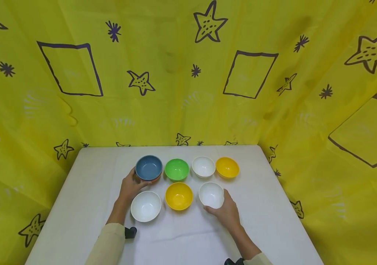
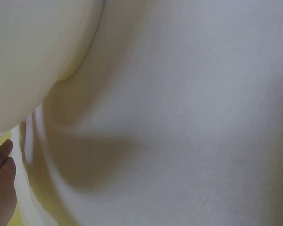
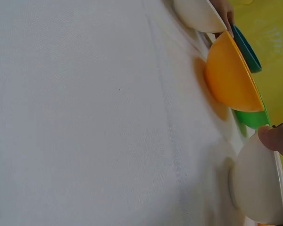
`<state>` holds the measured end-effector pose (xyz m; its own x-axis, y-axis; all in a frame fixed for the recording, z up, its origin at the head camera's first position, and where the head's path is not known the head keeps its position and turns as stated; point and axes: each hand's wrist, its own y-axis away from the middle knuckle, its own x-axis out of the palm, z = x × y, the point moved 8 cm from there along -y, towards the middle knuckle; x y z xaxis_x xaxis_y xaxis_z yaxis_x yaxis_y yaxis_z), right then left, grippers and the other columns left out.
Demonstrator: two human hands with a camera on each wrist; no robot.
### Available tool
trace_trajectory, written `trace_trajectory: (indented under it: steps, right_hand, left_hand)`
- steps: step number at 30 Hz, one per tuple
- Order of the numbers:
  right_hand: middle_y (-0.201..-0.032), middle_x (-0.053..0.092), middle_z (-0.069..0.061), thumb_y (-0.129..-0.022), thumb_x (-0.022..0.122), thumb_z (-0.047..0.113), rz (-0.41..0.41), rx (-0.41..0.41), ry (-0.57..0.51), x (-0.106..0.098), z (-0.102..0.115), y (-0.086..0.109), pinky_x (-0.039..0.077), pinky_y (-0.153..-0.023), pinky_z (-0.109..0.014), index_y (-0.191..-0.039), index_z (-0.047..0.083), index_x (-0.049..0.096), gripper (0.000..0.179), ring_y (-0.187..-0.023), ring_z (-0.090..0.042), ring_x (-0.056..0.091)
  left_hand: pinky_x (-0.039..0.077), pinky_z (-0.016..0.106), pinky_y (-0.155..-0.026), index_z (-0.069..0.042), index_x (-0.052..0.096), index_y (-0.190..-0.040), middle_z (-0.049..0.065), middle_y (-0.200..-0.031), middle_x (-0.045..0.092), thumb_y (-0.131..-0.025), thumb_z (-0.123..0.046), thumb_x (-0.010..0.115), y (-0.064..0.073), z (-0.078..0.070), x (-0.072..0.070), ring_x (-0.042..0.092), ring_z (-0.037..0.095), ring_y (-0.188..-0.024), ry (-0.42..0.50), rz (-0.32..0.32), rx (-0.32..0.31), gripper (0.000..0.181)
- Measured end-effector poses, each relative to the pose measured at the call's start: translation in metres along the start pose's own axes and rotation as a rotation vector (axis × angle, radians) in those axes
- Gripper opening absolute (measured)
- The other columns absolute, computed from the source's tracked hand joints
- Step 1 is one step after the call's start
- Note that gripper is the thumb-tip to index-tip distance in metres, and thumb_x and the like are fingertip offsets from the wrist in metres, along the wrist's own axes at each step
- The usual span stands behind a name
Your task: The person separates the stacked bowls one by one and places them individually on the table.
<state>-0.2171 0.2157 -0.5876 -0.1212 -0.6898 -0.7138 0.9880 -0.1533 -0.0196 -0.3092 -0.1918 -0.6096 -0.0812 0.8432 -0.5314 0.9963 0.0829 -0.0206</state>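
My left hand (image 1: 131,187) grips a blue bowl (image 1: 149,168) at its left and front side, thumb in front. Beneath the blue bowl shows the rim of an orange-brown bowl (image 1: 156,180); whether the fingers also touch it is hidden. My right hand (image 1: 226,209) holds a white bowl (image 1: 211,195) by its rim, with the thumb (image 3: 273,136) at the near edge. In the front row, a yellow bowl (image 1: 179,196) stands left of it, and another white bowl (image 1: 146,206) sits by my left wrist. That white bowl (image 2: 33,52) fills the left wrist view's upper left corner.
Behind stand a green bowl (image 1: 176,169), a white bowl (image 1: 203,166) and a yellow bowl (image 1: 227,167). All are on a table (image 1: 258,228) under white cloth. Yellow curtains (image 1: 175,114) with dark drawn stars hang around the back and sides.
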Motion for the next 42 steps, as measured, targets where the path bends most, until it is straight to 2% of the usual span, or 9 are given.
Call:
trace_trajectory:
  steps: [5,9,15,25,31,34,42]
  right_hand:
    - [-0.142,0.056,-0.033,-0.072,0.098,0.036,0.014,0.014,0.001,-0.0017,-0.0002,-0.0009,0.051,-0.105,-0.062,-0.15,-0.012,0.039,0.109,-0.126,-0.048,0.059]
    - [-0.147,0.051,-0.036,-0.072,0.097,0.035,0.027,0.028,0.009,-0.0024,-0.0009,-0.0009,0.049,-0.108,-0.063,-0.154,-0.014,0.034,0.114,-0.13,-0.05,0.055]
    - [-0.145,0.053,-0.034,-0.072,0.097,0.036,0.031,0.029,0.018,-0.0024,-0.0002,0.0006,0.05,-0.106,-0.062,-0.153,-0.013,0.036,0.113,-0.127,-0.049,0.057]
    - [-0.134,0.064,-0.023,-0.07,0.099,0.035,0.032,-0.001,0.004,-0.0044,0.0022,0.0018,0.054,-0.1,-0.06,-0.144,-0.003,0.048,0.097,-0.119,-0.042,0.062]
    - [-0.135,0.063,-0.024,-0.069,0.099,0.036,0.052,-0.008,0.002,-0.0032,0.0014,0.0053,0.054,-0.101,-0.061,-0.145,-0.004,0.047,0.101,-0.121,-0.043,0.062]
    - [-0.138,0.062,-0.026,-0.069,0.099,0.036,0.06,-0.01,-0.001,-0.0022,0.0019,0.0066,0.053,-0.102,-0.062,-0.149,-0.006,0.044,0.106,-0.124,-0.044,0.061]
    - [-0.157,0.041,-0.034,-0.075,0.094,0.046,0.038,-0.009,0.032,-0.0083,0.0062,0.0012,0.043,-0.114,-0.063,-0.157,-0.011,0.031,0.119,-0.139,-0.05,0.047]
  left_hand:
    - [0.024,0.059,-0.126,0.004,0.035,-0.16,0.027,-0.161,0.039,-0.081,-0.025,0.094,-0.0025,0.0022,0.0007,0.032,0.046,-0.151,0.008,-0.004,0.02,0.103]
    - [0.024,0.057,-0.126,0.003,0.033,-0.161,0.026,-0.162,0.039,-0.082,-0.025,0.094,-0.0021,0.0025,0.001,0.031,0.044,-0.152,0.015,0.002,0.009,0.104]
    - [0.025,0.058,-0.126,0.003,0.033,-0.161,0.027,-0.162,0.039,-0.083,-0.024,0.093,0.0003,0.0002,-0.0005,0.031,0.045,-0.152,0.009,0.006,0.007,0.103]
    - [0.024,0.058,-0.126,0.003,0.034,-0.161,0.027,-0.162,0.039,-0.082,-0.024,0.094,0.0013,-0.0024,-0.0012,0.031,0.045,-0.152,0.016,0.007,0.017,0.102]
    - [0.024,0.058,-0.126,0.004,0.034,-0.16,0.028,-0.161,0.039,-0.082,-0.023,0.093,0.0024,-0.0016,-0.0012,0.031,0.046,-0.152,0.012,0.008,0.011,0.102]
    - [0.024,0.058,-0.126,0.004,0.033,-0.161,0.028,-0.161,0.039,-0.082,-0.024,0.093,0.0026,-0.0008,-0.0009,0.031,0.046,-0.152,0.012,0.008,0.013,0.102]
    - [0.024,0.059,-0.126,0.003,0.033,-0.161,0.028,-0.162,0.038,-0.083,-0.025,0.093,0.0014,0.0004,-0.0006,0.031,0.046,-0.152,0.01,0.008,0.012,0.103]
